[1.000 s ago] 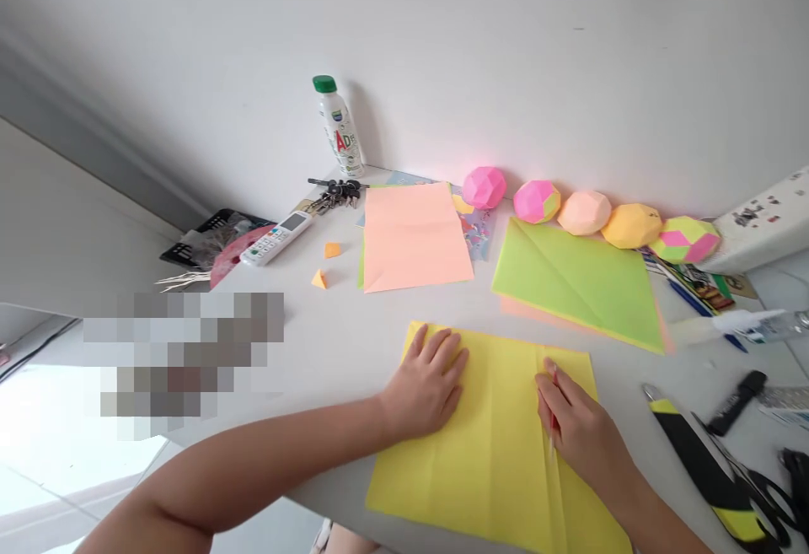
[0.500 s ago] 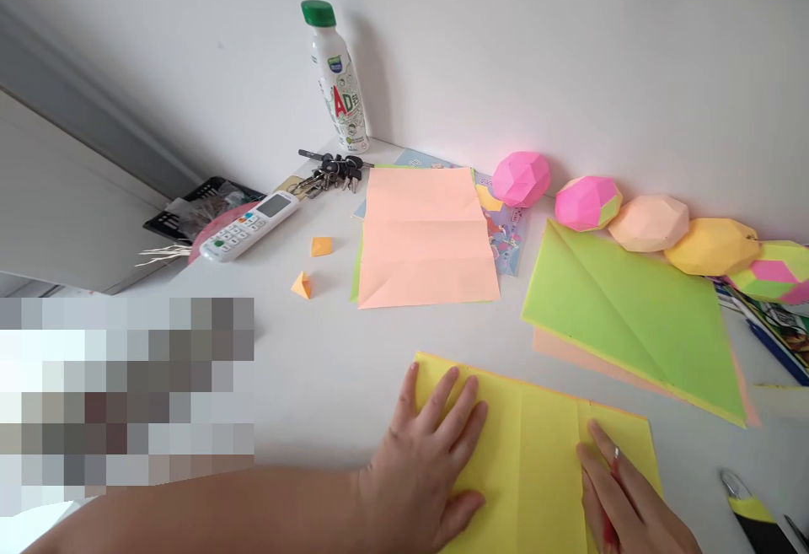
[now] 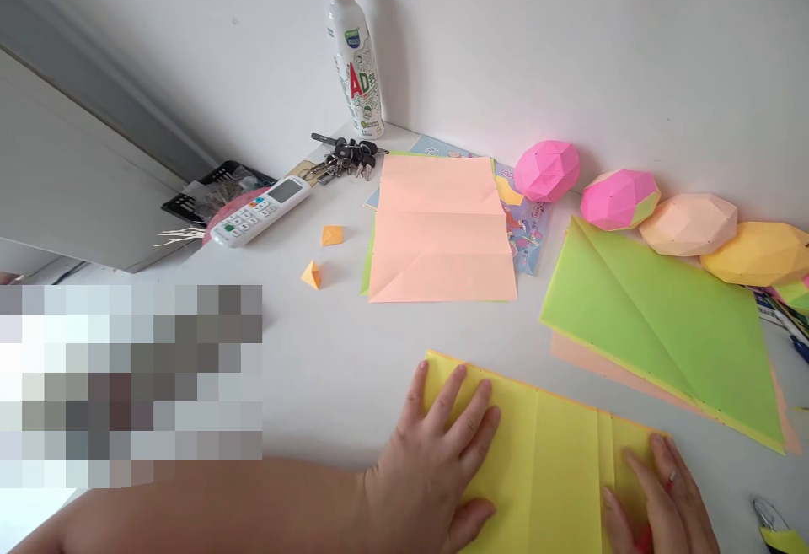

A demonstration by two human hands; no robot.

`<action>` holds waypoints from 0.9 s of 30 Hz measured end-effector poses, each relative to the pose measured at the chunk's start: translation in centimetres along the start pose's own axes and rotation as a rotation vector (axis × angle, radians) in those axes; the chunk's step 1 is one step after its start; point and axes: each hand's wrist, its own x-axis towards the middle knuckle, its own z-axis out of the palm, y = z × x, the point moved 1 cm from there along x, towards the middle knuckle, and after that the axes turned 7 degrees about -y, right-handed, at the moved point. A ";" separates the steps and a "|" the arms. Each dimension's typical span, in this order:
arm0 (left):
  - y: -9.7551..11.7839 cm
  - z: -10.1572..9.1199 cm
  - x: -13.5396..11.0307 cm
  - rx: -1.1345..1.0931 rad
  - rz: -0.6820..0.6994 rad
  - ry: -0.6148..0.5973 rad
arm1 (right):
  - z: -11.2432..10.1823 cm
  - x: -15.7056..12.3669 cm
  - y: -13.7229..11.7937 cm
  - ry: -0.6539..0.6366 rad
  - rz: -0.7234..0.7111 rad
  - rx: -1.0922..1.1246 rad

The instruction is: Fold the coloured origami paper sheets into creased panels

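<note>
A sheet of yellow paper [image 3: 562, 461] with vertical creases lies on the table in front of me. My left hand [image 3: 442, 457] rests flat on its left half, fingers spread and nothing held. Over the paper's right part is my right hand [image 3: 670, 503], with a slim red pen [image 3: 645, 540] tucked in its fingers; most of the pen is hidden. The right fingertips touch the paper beside a narrow folded strip, close to its right edge.
Pink paper [image 3: 442, 238] and green paper [image 3: 657, 318] lie further back. Faceted paper shapes [image 3: 547, 172] line the wall. Two small orange folded pieces [image 3: 332, 235] sit left, near a remote [image 3: 262, 211], keys [image 3: 350, 156] and a bottle [image 3: 359, 65]. A cutter [image 3: 780, 529] is at right.
My right hand has shifted right across the yellow paper toward its right edge, its fingers spreading more, pen still held. My left hand stays flat. The whole view has shifted slightly.
</note>
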 end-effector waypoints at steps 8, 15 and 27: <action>0.3 0.3 0.2 0.019 -0.004 0.240 | -0.9 -1.0 -0.2 -0.139 0.129 -0.077; 0.5 0.7 0.5 -0.040 0.003 0.322 | -0.2 -1.8 -1.0 -0.159 0.180 -0.024; 0.4 0.9 0.4 -0.022 0.053 0.274 | -0.3 -1.7 -1.1 -0.137 0.178 -0.028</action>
